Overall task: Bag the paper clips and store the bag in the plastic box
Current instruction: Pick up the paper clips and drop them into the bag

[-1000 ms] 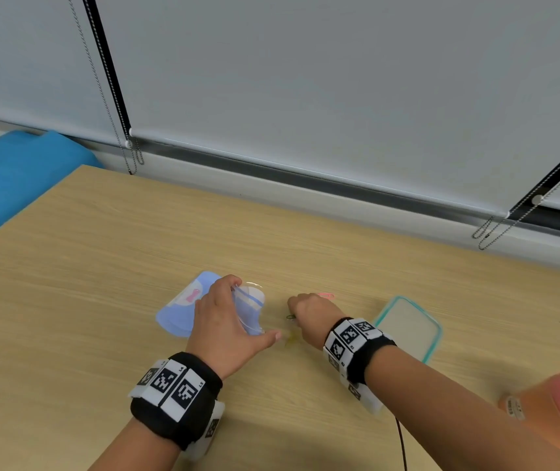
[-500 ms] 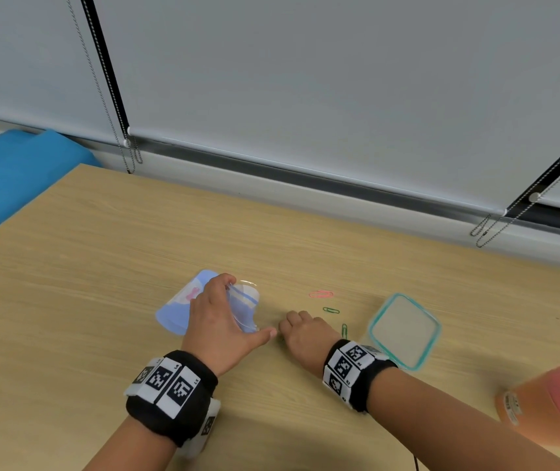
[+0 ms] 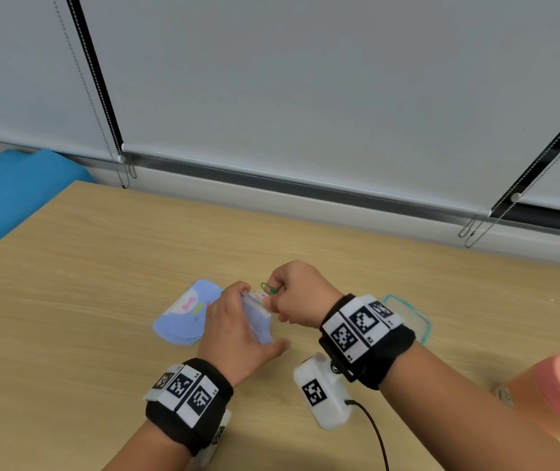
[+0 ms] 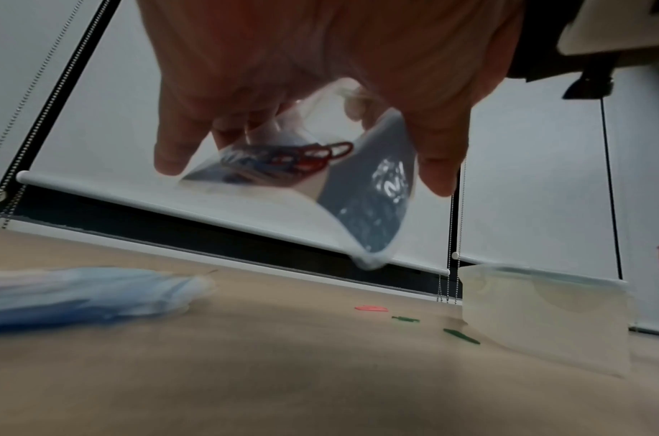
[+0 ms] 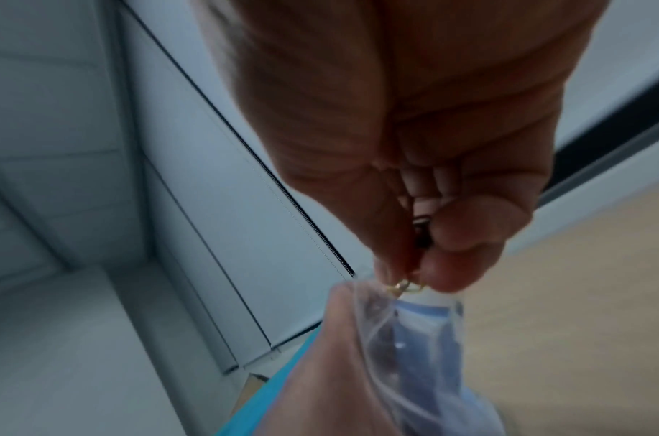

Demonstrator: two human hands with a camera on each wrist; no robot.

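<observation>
A blue cloth-like surface (image 3: 16,195) lies off the far left edge of the wooden table (image 3: 101,266). Left of the clear bag (image 3: 256,319), a pile of pale blue printed bags (image 3: 183,317) lies flat on the table, touching the left hand (image 3: 234,331). That hand holds the clear bag up off the table with its mouth facing the right hand, fingers curled over the bag's top edge and thumb stretched along the near side; in the left wrist view the fingers (image 4: 178,138) and thumb press the bag's walls (image 4: 365,188) from both sides, and red and blue paper clips (image 4: 305,155) show inside it. Just right of the bag's mouth, the right hand (image 3: 300,295) is closed, its thumb and forefinger pinching a green paper clip (image 3: 268,288) at the opening; the right wrist view shows the pinching fingertips (image 5: 443,265) touching the bag's rim (image 5: 395,298), with a yellowish clip (image 5: 402,286) between them. Right of the bag, in the left wrist view, a pink clip (image 4: 371,308) and two green clips (image 4: 405,319) lie loose on the table, near the plastic box (image 4: 544,318). The box stands open on the table, mostly hidden behind the right wrist in the head view (image 3: 423,322). Far right of the bag, an orange bottle with a pink cap (image 3: 550,396) sits at the frame's edge, blurred.
</observation>
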